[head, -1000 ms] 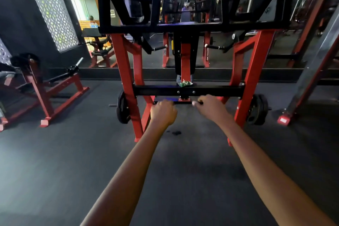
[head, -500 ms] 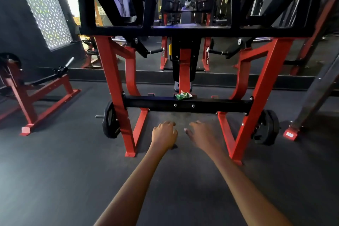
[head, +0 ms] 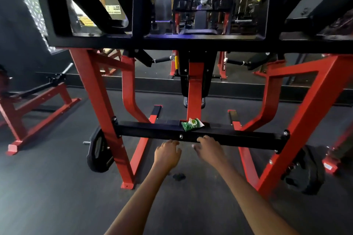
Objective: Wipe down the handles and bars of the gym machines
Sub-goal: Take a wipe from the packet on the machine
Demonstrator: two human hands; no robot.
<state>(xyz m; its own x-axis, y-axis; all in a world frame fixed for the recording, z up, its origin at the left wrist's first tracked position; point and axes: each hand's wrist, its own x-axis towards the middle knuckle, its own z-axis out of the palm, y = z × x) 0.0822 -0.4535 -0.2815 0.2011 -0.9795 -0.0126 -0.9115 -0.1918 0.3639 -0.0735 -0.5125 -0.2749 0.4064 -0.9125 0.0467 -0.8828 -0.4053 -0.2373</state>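
A red and black gym machine point(head: 101, 99) stands right in front of me. Its low black crossbar point(head: 149, 130) spans between the red legs. A crumpled green and white packet point(head: 192, 124) lies on top of that crossbar near the middle. My left hand point(head: 167, 153) hovers just below and in front of the bar, fingers loosely curled, holding nothing. My right hand point(head: 209, 149) reaches toward the bar's front face under the packet, fingers relaxed and empty. Two black handles point(head: 161, 60) stick out beneath the upper black frame point(head: 191, 43).
Black weight plates sit on the machine's left point(head: 97, 153) and right point(head: 305, 175) sides. Another red machine point(head: 38, 101) stands at the left. A mirror wall point(head: 204, 5) lies behind. A small dark scrap point(head: 178, 176) is on the grey rubber floor between my arms.
I have moved closer to the machine, so it fills more of the view. Both hands have stayed outstretched and empty, and now reach up near the low crossbar.
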